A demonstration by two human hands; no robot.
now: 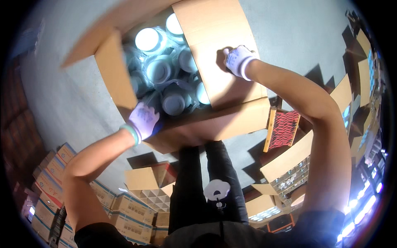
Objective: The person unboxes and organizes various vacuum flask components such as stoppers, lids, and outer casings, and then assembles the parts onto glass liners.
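Note:
A large open cardboard box (182,139) stands before me. Inside it are several pale round-topped containers (159,71) with clear plastic film (182,86) around them. My left hand (142,120), in a white glove, is at the box's near left corner; its fingers are curled over the edge beside the containers. My right hand (240,62), gloved too, is over the wide right flap (219,25) and casts a shadow on it. Its fingers are bent in, and whatever they may hold is hidden. The left and far flaps stick outward, the far one blurred.
A wooden frame with red-and-black strands (283,130) lies right of the box. Open cartons with dividers (153,198) stand near my legs, and more open cartons (289,173) line the right. Stacked printed cartons (130,211) fill the lower left. Grey floor (70,95) surrounds the box.

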